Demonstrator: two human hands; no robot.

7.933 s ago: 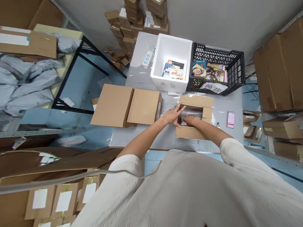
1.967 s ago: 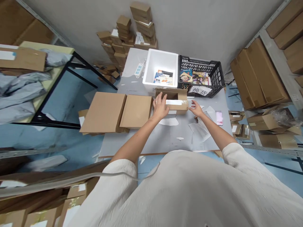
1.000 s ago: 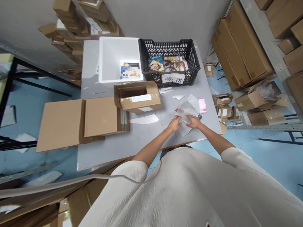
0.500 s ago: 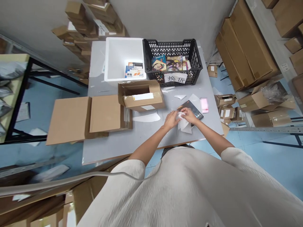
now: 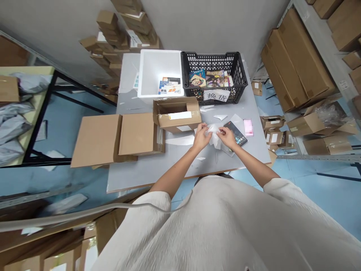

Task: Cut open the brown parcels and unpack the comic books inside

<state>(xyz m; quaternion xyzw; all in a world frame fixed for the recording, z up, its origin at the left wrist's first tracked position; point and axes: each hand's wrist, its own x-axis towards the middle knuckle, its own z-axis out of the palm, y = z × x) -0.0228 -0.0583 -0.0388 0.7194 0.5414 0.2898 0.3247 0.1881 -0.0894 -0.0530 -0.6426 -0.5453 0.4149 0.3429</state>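
Between my two hands is a crumpled piece of thin white, translucent wrapping (image 5: 214,136), hanging down over the table. My left hand (image 5: 202,137) pinches its left side with the fingers closed. On the other side my right hand (image 5: 227,137) grips it near the top. A dark book (image 5: 237,132) with white lettering lies on the table just beyond my right hand, partly covered by that hand and the wrapping. To the book's right is a small pink card (image 5: 248,128), its face blurred.
An open cardboard box (image 5: 180,119) stands left of my hands, with larger cartons (image 5: 138,134) farther left. Behind are a white bin (image 5: 144,71) and a black crate (image 5: 241,81), both holding books. Paper scraps (image 5: 220,117) lie on the grey table (image 5: 158,165).
My hands have moved apart, spreading the white wrapping wider between them. The whole view has shifted slightly, so the table appears farther right.
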